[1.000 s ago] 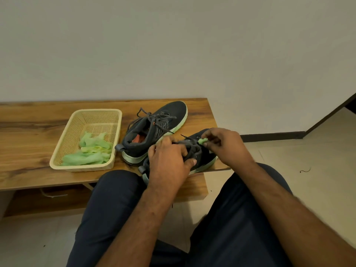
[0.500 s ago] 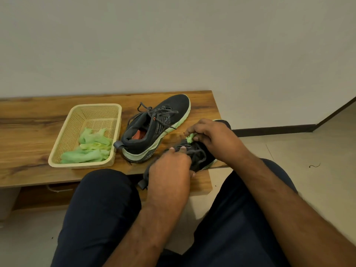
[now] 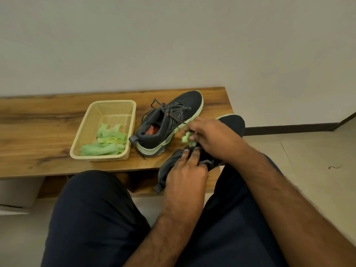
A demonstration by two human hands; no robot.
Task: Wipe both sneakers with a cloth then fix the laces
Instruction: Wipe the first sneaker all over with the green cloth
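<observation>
Head view: left hand (image 3: pixel 187 171) grips near sneaker (image 3: pixel 234 123), toe pointing away-right; right hand (image 3: pixel 209 134) pinches green cloth (image 3: pixel 188 138).

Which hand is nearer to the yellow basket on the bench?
Left. The left hand rests on the near sneaker, right of the basket; the right hand, gripping a green cloth, is farther right.

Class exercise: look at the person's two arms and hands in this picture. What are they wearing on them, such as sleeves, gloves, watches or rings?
Nothing shows on either one. The left hand and right hand are bare, with no gloves, and no rings can be seen. Both forearms are uncovered as far as the picture shows, with no sleeve, watch or band at the wrists. Fine hair shows along the right forearm.
</observation>
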